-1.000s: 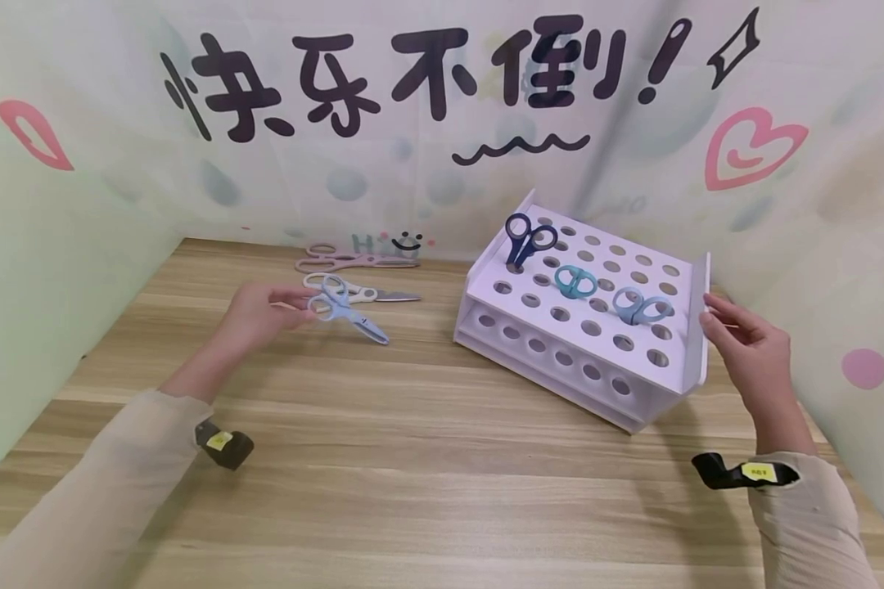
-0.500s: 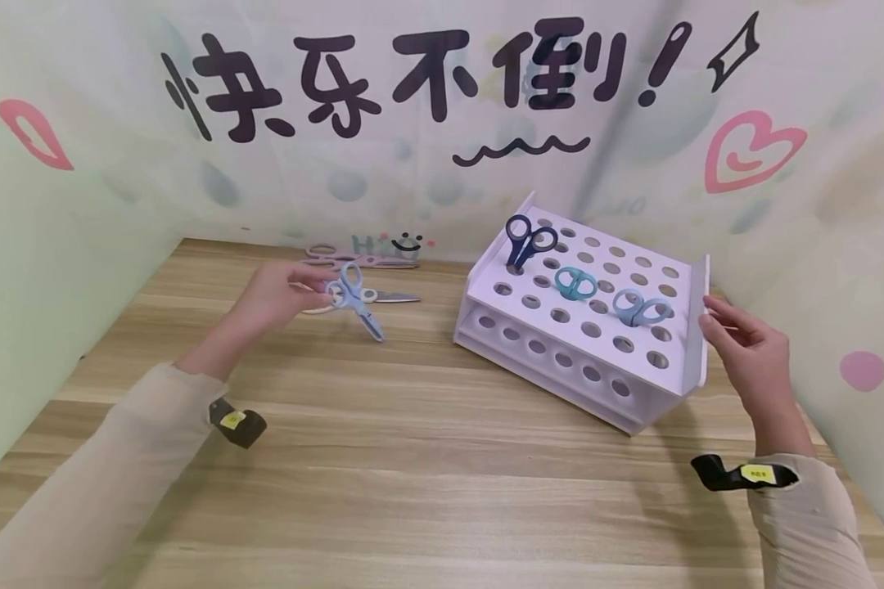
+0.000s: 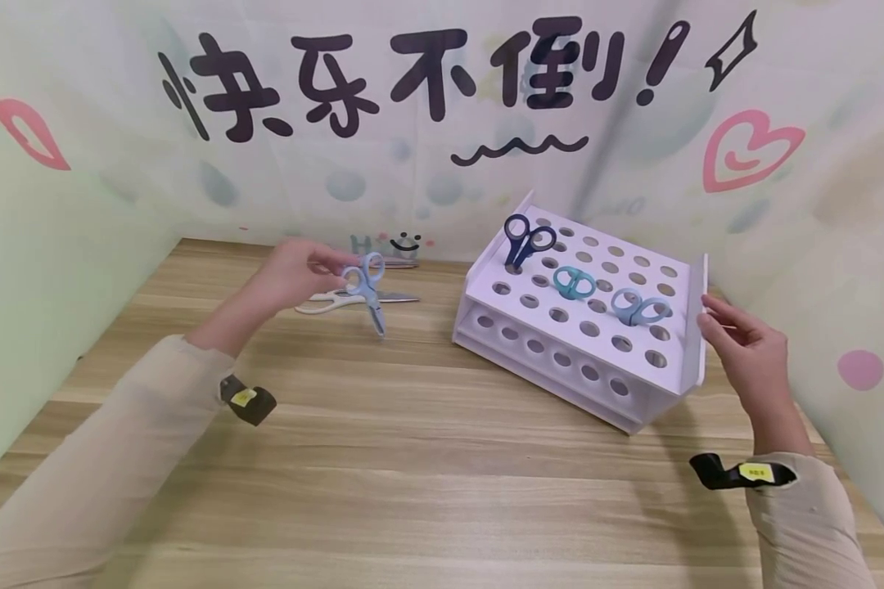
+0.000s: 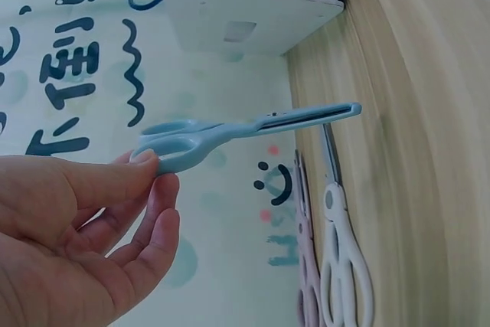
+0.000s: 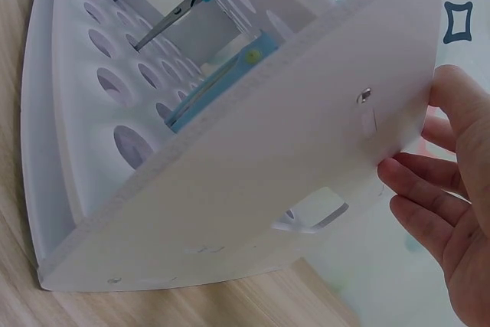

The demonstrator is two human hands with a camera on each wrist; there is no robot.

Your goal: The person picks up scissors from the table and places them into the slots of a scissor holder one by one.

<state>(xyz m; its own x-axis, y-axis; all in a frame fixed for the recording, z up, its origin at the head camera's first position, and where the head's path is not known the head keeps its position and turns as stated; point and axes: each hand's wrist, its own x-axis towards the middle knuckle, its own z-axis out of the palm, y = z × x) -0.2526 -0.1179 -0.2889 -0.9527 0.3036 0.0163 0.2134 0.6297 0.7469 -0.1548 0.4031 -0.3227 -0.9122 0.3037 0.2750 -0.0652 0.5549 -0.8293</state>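
My left hand (image 3: pixel 298 278) pinches light blue scissors (image 4: pixel 184 151) by a handle ring, above the table, blades slanting down in the head view. Below them lie white-handled scissors (image 4: pixel 348 273) and pink scissors (image 4: pixel 308 273), the pink ones partly hidden by my hand in the head view. At the right, my right hand (image 3: pixel 751 352) holds the edge of the side panel (image 5: pixel 306 158) of a white rack (image 3: pixel 570 334) full of round holes. Dark blue scissors (image 3: pixel 518 248), teal scissors (image 3: pixel 575 284) and another light blue pair (image 3: pixel 637 311) stand in its holes, handles up.
The wood-grain table (image 3: pixel 412 474) runs back to a printed cloth wall (image 3: pixel 383 188) with large black characters. Similar cloth closes off both sides. The rack sits at an angle on the right half of the table.
My left hand has moved right and slightly back, carrying the light blue scissors, whose blades now point more steeply down. My right hand and the rack have stayed in place.
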